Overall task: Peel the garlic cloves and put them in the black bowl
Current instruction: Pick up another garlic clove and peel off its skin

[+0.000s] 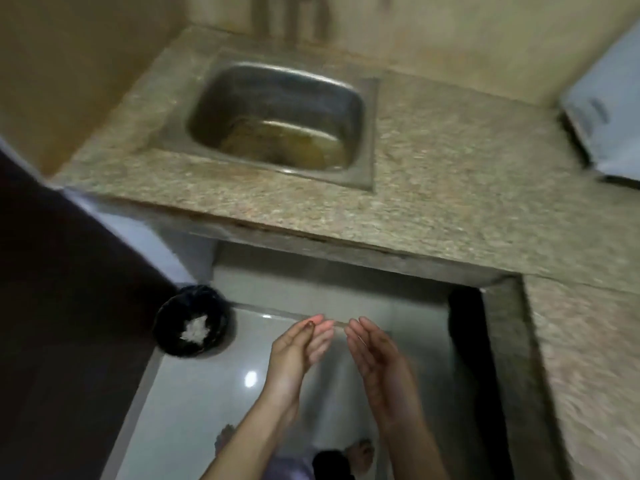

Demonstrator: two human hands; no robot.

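1. We see the left hand and the right hand held out side by side above the pale tiled floor, palms turned toward each other with a narrow gap between them.
2. Both hands are slack and spread, fingers nearly straight, and neither grips anything. A small brownish spot sits at the left thumb tip, too blurred for us to tell what it is.
3. A black round container stands on the floor to the left of the left hand, near it but not touching. We cannot tell whether it is the bowl.
4. Inside it lies a clump of white scraps; we cannot tell whether they are cloves or peel.
5. Beyond the hands runs a speckled stone counter that turns down the right side.
6. A steel sink is set into the counter, with brownish water in its bottom.
7. A pale appliance sits at the counter's far right edge, and a dark panel fills the left side.
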